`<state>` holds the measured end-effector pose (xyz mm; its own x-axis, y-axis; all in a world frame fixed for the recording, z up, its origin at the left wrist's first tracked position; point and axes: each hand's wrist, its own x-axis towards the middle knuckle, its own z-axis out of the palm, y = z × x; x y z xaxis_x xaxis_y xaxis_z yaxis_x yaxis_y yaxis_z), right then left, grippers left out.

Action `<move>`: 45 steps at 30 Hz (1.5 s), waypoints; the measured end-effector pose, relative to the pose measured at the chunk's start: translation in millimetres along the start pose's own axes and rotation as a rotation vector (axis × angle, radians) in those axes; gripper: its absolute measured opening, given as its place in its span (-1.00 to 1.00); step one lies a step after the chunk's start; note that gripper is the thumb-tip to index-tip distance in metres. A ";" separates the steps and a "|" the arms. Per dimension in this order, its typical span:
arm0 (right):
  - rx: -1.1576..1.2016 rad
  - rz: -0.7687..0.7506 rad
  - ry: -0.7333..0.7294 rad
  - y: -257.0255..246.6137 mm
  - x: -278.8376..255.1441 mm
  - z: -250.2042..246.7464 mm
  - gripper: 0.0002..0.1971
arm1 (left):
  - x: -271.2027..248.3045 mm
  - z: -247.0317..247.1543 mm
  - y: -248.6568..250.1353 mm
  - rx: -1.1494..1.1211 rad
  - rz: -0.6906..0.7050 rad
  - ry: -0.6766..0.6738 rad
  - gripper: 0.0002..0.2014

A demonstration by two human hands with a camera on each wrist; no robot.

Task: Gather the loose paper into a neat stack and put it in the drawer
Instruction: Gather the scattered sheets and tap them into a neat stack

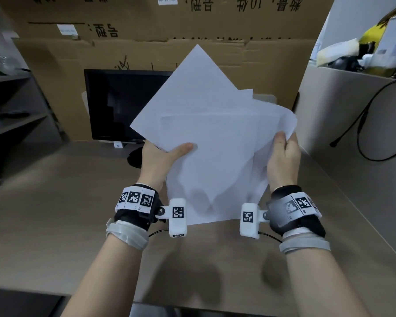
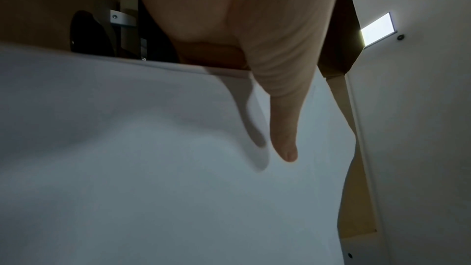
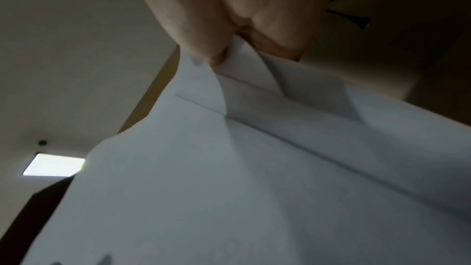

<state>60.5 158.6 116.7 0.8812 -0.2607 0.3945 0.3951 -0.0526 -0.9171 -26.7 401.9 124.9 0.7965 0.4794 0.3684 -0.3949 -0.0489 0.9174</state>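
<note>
A loose bundle of white paper sheets (image 1: pixel 215 143) is being held up above the desk (image 1: pixel 55 202), gripped at both sides and not yet squared: one sheet is turned cornerwise so that its point is sticking up past the others, and further corners are showing at the upper right. The sheets' left edge is being clasped by the left hand (image 1: pixel 160 161), the thumb (image 2: pixel 282 128) being laid flat across the front of the top sheet while the other fingers are hidden behind the paper. The right edge is being pinched by the right hand (image 1: pixel 284 159), whose fingertips (image 3: pixel 219 57) are being pressed onto the bent-over margins of the sheets, which are being curled and buckled there. The lower edge of the bundle is being kept just clear of the desk surface, between the two wrist cameras. Behind the paper a dark monitor (image 1: pixel 114 104) is being partly covered by it, and farther back a wall of cardboard boxes (image 1: pixel 146 30) is being shown. No drawer is being shown in any view.
</note>
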 end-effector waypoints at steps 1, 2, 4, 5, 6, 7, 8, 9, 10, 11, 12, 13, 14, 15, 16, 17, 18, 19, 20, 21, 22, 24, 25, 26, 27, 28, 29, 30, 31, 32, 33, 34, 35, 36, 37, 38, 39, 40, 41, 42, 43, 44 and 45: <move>-0.003 0.013 -0.048 0.1 0.5 -1.5 -0.31 | -0.4 0.5 -0.3 0.004 -0.004 0.001 -0.46; 0.022 0.045 -0.085 0.4 0.3 -2.4 -0.28 | -0.8 0.8 -1.0 0.004 -0.012 0.000 -0.48; 0.097 0.080 -0.152 -0.6 -1.4 -1.9 -0.39 | -2.1 1.4 -1.7 -0.018 -0.041 -0.004 -0.53; 0.133 0.098 -0.182 -1.5 -3.0 -0.2 -0.45 | -3.0 1.8 -2.0 -0.034 -0.054 -0.011 -0.55; 0.167 0.121 -0.195 -2.9 -5.7 1.5 -0.45 | -4.0 2.1 -2.7 -0.043 -0.060 -0.019 -0.56; 0.204 0.142 -0.201 -4.1 -8.1 2.3 -0.40 | -4.9 2.3 -3.1 -0.042 -0.060 -0.025 -0.57; 0.243 0.158 -0.211 -3.2 -9.0 2.5 -0.37 | -5.7 2.0 -3.3 -0.037 -0.056 -0.026 -0.57; 0.268 0.166 -0.236 -1.7 -9.8 2.2 -0.40 | -6.2 0.8 -3.4 -0.033 -0.051 -0.023 -0.57; 0.251 0.166 -0.281 -0.9 -10.5 1.0 -0.42 | -6.3 -0.4 -3.1 -0.034 -0.044 -0.017 -0.57; 0.207 0.157 -0.343 -0.7 -11.6 -0.4 -0.44 | -6.2 -1.6 -2.1 -0.036 -0.036 -0.013 -0.55; 0.145 0.142 -0.393 2.2 -12.2 -0.8 -0.44 | -6.2 -2.3 -0.6 -0.038 -0.027 -0.011 -0.53; 0.107 0.123 -0.409 3.3 -14.4 -1.5 -0.44 | -6.1 -2.3 1.2 -0.039 -0.017 -0.013 -0.50; 0.097 0.108 -0.365 6.5 -13.9 -1.6 -0.47 | -5.7 -1.6 3.2 -0.041 -0.008 -0.016 -0.47; 0.121 0.086 -0.293 7.5 -13.7 -2.7 -0.52 | -5.3 -0.6 5.1 -0.043 -0.001 -0.019 -0.45; 0.142 0.057 -0.224 8.7 -12.2 -4.2 -0.56 | -5.0 0.2 6.8 -0.047 0.004 -0.021 -0.44; 0.150 0.034 -0.187 8.1 -10.1 -5.5 -0.61 | -4.8 0.7 8.2 -0.048 0.011 -0.022 -0.45; 0.137 0.023 -0.172 8.0 -8.2 -6.5 -0.68 | -4.6 0.6 9.3 -0.047 0.021 -0.024 -0.44; 0.099 0.017 -0.165 8.5 -6.5 -7.2 -0.76 | -4.7 1.0 10.4 -0.047 0.032 -0.024 -0.43; 0.044 0.016 -0.158 10.0 -5.1 -7.8 -0.83 | -4.9 1.5 11.5 -0.052 0.043 -0.018 -0.43; -0.024 0.017 -0.140 11.2 -4.6 -8.2 -0.83 | -5.4 2.1 12.3 -0.057 0.054 -0.011 -0.44; -0.087 0.007 -0.119 12.2 -4.1 -8.2 -0.80 | -5.7 2.7 13.1 -0.062 0.066 -0.006 -0.45; -0.196 -0.032 -0.078 12.0 -3.9 -7.2 -0.77 | -5.2 3.9 15.9 -0.073 0.094 0.009 -0.43; -0.221 -0.064 -0.069 8.5 -5.4 -5.7 -0.78 | -3.8 4.3 17.2 -0.078 0.108 0.022 -0.40; -0.201 -0.084 -0.079 4.2 -7.3 -3.6 -0.81 | -2.0 5.3 18.8 -0.082 0.123 0.031 -0.35; -0.158 -0.081 -0.109 -0.8 -9.3 -1.2 -0.82 | 0.2 6.3 20.0 -0.081 0.133 0.032 -0.29; -0.098 -0.055 -0.153 -6.5 -11.0 1.8 -0.80 | 2.9 7.4 20.8 -0.078 0.136 0.024 -0.23; -0.037 -0.013 -0.198 -9.7 -11.0 4.7 -0.74 | 5.4 8.7 21.5 -0.076 0.135 0.011 -0.19; 0.033 0.036 -0.231 -11.8 -12.2 6.6 -0.68 | 7.0 9.7 22.5 -0.074 0.127 0.003 -0.17; 0.102 0.094 -0.254 -9.9 -12.6 9.1 -0.62 | 6.9 10.2 22.6 -0.070 0.116 -0.005 -0.17; 0.170 0.156 -0.264 -6.1 -12.0 10.7 -0.56 | 6.2 10.1 21.1 -0.064 0.103 -0.016 -0.19; 0.232 0.219 -0.282 -2.1 -12.5 11.5 -0.48 | 4.7 9.3 16.9 -0.046 0.086 -0.032 -0.23; 0.288 0.288 -0.316 4.1 -13.4 12.2 -0.37 | 1.8 8.7 10.6 -0.020 0.062 -0.049 -0.28; 0.340 0.342 -0.359 8.9 -15.2 12.6 -0.27 | -2.7 8.3 2.6 0.006 0.029 -0.059 -0.35; 0.363 0.371 -0.385 10.6 -19.0 12.5 -0.21 | -8.5 8.5 -6.5 0.021 -0.012 -0.058 -0.42; 0.358 0.379 -0.397 12.2 -21.7 12.8 -0.20 | -14.2 9.2 -15.2 0.022 -0.051 -0.045 -0.48; 0.322 0.364 -0.398 13.3 -23.4 13.7 -0.24 | -19.2 10.3 -22.7 0.014 -0.083 -0.027 -0.54; 0.268 0.342 -0.397 15.6 -24.9 14.4 -0.35 | -23.0 11.8 -28.0 0.002 -0.106 -0.008 -0.57; 0.226 0.317 -0.402 15.1 -28.2 15.4 -0.47 | -24.1 14.2 -31.0 -0.005 -0.117 0.009 -0.59; 0.194 0.291 -0.400 15.8 -29.6 17.1 -0.55 | -23.7 17.0 -31.6 -0.007 -0.117 0.024 -0.61; 0.170 0.253 -0.380 14.3 -31.4 18.9 -0.60 | -21.9 19.8 -30.3 -0.007 -0.107 0.040 -0.63; 0.155 0.207 -0.348 11.1 -32.9 21.3 -0.65 | -18.6 22.3 -27.8 -0.011 -0.088 0.057 -0.64; 0.146 0.166 -0.309 9.0 -32.2 23.6 -0.70 | -15.3 24.5 -24.4 -0.019 -0.065 0.069 -0.65; 0.147 0.127 -0.286 4.9 -31.6 24.9 -0.75 | -11.7 26.2 -20.0 -0.025 -0.040 0.074 -0.64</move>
<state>41.1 190.6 101.2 0.9546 0.0261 0.2966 0.2923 0.1075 -0.9503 -16.0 374.4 106.2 0.7759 0.5444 0.3187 -0.3756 -0.0071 0.9267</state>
